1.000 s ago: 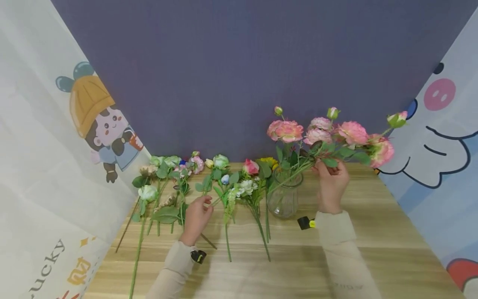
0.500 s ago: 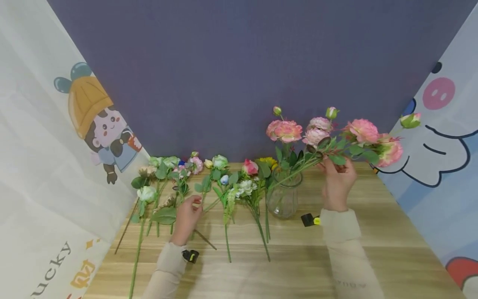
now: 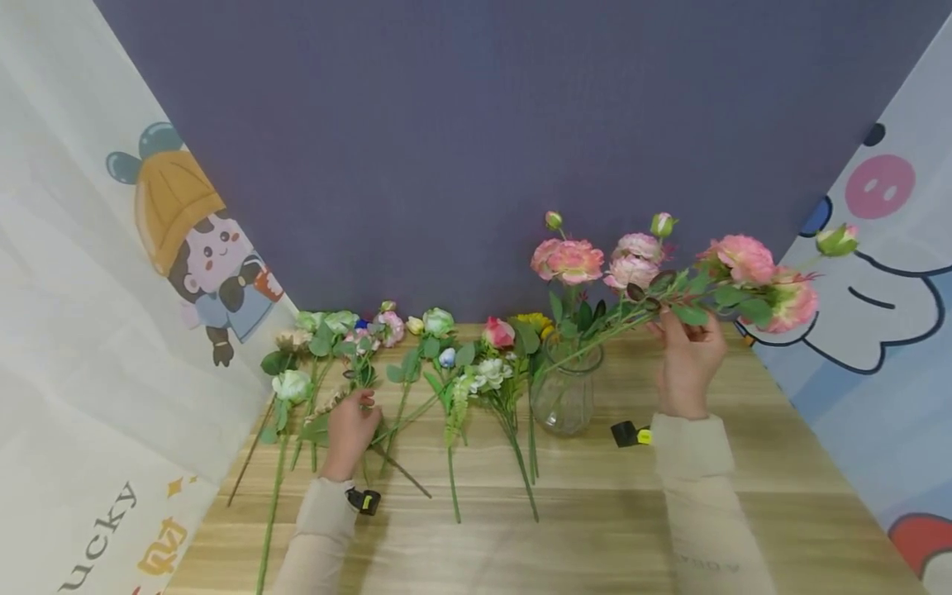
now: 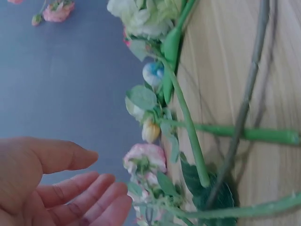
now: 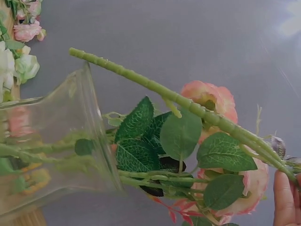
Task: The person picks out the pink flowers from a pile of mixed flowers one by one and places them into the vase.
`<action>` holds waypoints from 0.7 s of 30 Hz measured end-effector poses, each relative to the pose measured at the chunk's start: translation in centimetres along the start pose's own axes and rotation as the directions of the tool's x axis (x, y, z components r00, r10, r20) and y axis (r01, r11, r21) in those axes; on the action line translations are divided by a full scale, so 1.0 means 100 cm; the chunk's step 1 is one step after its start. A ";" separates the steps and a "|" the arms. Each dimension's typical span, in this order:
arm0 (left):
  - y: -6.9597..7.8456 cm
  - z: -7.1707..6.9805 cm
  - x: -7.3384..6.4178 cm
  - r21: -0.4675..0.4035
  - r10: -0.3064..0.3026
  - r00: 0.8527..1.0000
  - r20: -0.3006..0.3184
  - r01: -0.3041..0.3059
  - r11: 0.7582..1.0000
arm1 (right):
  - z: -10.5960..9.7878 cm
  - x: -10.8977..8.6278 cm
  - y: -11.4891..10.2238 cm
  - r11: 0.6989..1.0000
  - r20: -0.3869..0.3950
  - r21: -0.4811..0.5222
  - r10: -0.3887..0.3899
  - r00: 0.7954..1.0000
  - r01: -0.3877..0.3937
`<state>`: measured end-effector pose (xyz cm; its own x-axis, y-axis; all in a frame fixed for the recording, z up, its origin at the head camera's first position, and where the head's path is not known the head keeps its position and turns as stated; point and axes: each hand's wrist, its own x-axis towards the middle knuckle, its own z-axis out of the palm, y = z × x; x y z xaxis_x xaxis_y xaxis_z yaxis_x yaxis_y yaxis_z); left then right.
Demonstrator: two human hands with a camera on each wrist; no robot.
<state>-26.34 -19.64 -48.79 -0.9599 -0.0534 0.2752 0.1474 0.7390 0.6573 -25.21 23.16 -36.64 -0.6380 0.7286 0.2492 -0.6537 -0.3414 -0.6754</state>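
My right hand point(image 3: 687, 368) pinches the stem of a pink peony spray point(image 3: 744, 260) just below its leaves, right of a clear glass vase point(image 3: 567, 409). The spray leans right, its blooms beyond the hand. In the right wrist view the cut end of its stem point(image 5: 141, 80) lies by the vase rim, apart from the stems inside. Two other pink sprays point(image 3: 576, 263) stand in the vase. My left hand point(image 3: 349, 438) hovers over the flowers lying at the left, near a dark green leaf point(image 4: 223, 197). Its fingers are relaxed with nothing between them.
Several artificial flowers lie on the wooden table point(image 3: 491, 554): a pale green rose point(image 3: 292, 386), a white cluster point(image 3: 491, 373), a pink rose point(image 3: 499, 332) and a yellow bloom point(image 3: 534, 322). A dark panel point(image 3: 476, 149) stands behind, with printed curtains on both sides.
My right hand has moved right, carrying the pink peony spray with it. My left hand has drawn left and slightly down, away from the middle flowers. The vase has stayed put.
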 end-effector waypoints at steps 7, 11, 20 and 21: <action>-0.012 -0.003 0.002 0.060 -0.050 0.998 0.027 0.049 0.997 | -0.004 0.006 -0.002 1.000 0.003 0.021 0.014 1.000 -0.014; -0.019 -0.002 0.001 0.117 -0.060 0.998 0.032 0.056 0.992 | -0.007 0.008 -0.003 0.999 -0.003 0.041 0.034 0.999 -0.033; -0.031 0.003 0.003 0.186 -0.125 0.989 0.076 0.109 0.977 | -0.010 0.012 -0.009 0.996 -0.017 0.055 0.067 0.998 -0.066; -0.031 0.003 0.004 0.190 -0.125 0.989 0.076 0.108 0.976 | -0.011 0.013 -0.009 0.996 -0.009 0.057 0.065 0.998 -0.064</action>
<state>-27.25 -21.72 -50.94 -0.9861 -0.0940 0.1371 -0.0056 0.8431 0.5377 -24.99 25.01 -36.46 -0.6753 0.7104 0.1982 -0.6334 -0.4210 -0.6493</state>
